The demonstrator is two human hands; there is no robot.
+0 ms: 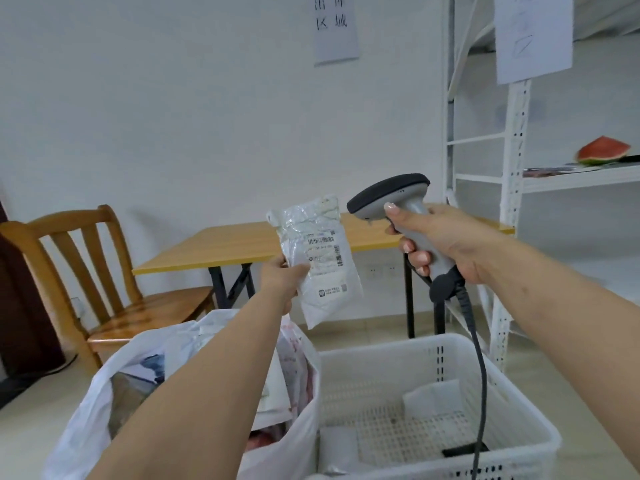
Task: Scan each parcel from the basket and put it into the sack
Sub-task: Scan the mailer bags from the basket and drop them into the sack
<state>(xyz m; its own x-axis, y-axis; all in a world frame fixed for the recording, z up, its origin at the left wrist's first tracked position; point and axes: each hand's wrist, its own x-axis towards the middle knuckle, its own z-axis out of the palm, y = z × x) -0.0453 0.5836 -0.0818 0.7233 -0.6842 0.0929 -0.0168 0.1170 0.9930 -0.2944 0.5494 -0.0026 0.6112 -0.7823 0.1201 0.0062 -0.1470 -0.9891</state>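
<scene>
Foreground: sack (194, 386) on the left, basket (519, 403) on the right with parcels remaining. Left hand (282, 277) pinches a parcel (320, 258) by its edge, label facing the viewer; right hand (440, 237) wraps the scanner (394, 199), raised beside it. The parcel appears light, soft and slippery. Label print illegible; wall sign (335, 26) reads 出库区域.

Left forearm (207, 386) hides middle of sack (86, 410) opening, contents there not readable; sack bottom cut by lower edge; basket (519, 427) front wall cut by lower edge; scanner cable (479, 375) runs out of frame at bottom; parcel (320, 258) label print too small to read; wall sign (335, 27) top cut off.
</scene>
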